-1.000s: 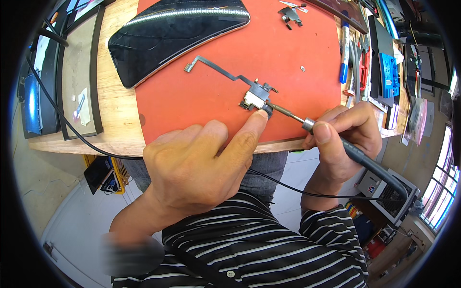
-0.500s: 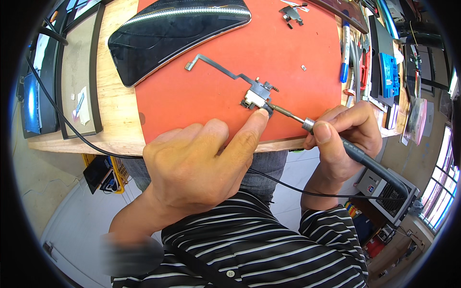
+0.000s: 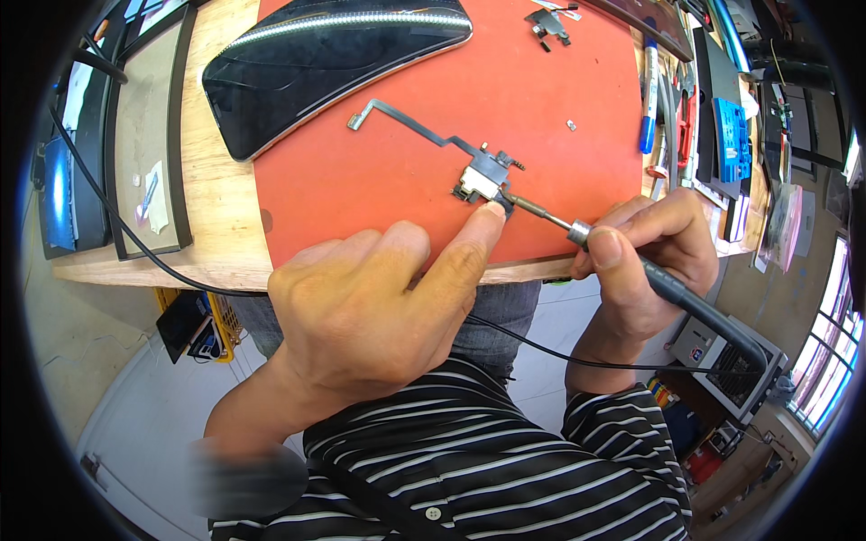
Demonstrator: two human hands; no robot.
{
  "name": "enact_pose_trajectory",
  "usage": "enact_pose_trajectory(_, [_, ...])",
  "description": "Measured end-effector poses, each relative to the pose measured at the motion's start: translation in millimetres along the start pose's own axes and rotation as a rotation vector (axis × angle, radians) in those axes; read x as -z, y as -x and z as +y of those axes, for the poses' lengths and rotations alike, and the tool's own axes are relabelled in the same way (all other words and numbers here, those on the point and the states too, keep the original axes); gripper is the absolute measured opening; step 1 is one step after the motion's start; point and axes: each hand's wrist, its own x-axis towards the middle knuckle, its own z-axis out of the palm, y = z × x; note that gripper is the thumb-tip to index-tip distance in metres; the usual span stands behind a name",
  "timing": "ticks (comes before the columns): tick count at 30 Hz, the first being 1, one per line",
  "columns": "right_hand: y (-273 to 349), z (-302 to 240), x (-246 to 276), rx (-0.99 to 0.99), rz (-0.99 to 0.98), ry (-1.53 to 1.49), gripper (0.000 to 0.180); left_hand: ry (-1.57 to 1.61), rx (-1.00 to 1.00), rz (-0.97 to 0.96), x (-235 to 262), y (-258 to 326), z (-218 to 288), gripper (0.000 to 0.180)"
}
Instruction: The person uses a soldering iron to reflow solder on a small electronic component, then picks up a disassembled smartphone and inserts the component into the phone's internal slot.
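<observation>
On the orange mat [image 3: 568, 176] lies a small phone part, a module with a flex cable [image 3: 483, 176]. It has a pale metal face and black pieces, and its thin grey ribbon runs to the upper left. My left hand [image 3: 370, 311] pins the module's lower edge with its stretched index fingertip; the other fingers are curled and the thumb is hidden. A soldering iron [image 3: 667, 287] sits in my right hand [image 3: 645, 257], its thumb and fingers closed round the handle like a pen. The iron's tip meets the module's right side, beside my left fingertip.
A dark glass phone screen [image 3: 334, 72] lies at the mat's upper left. Another small black part [image 3: 548, 27] and a tiny metal piece [image 3: 570, 125] rest farther back. Pens [image 3: 649, 99] and a blue plastic holder [image 3: 732, 140] line the right. The black cable [image 3: 586, 363] crosses my lap.
</observation>
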Motion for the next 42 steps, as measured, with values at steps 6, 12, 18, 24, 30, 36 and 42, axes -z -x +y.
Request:
enact_pose_trajectory(6, [0.6,0.9,0.9,-0.007,0.014,-0.001,0.026,-0.004,0.004,0.003,-0.2,-0.4,0.2,0.036])
enact_pose_trajectory(12, [-1.3,-0.2,-4.5,0.018,0.037,0.078,0.032,0.004,-0.001,0.008,-1.1,0.2,-0.6,0.037])
enact_pose_trajectory(18, [-1.3,0.5,-2.9,0.019,0.028,0.095,0.032,0.001,-0.002,0.002,0.0,-0.7,-0.2,0.037])
enact_pose_trajectory(24, [-1.7,0.4,-2.9,0.027,0.019,0.090,0.031,-0.004,-0.004,0.005,-0.6,0.3,0.0,0.038])
enact_pose_trajectory(30, [-1.5,-0.3,-4.2,0.021,0.039,0.081,0.032,-0.001,-0.003,0.015,-1.4,0.4,-0.6,0.037])
enact_pose_trajectory(36, [-1.4,-0.3,-3.8,0.019,0.033,0.100,0.032,-0.003,-0.005,0.014,-1.5,0.3,-0.9,0.036])
enact_pose_trajectory(42, [-1.4,-0.7,-5.4,0.015,0.046,0.090,0.031,0.046,0.049,-0.043,5.8,-3.9,4.6,0.036])
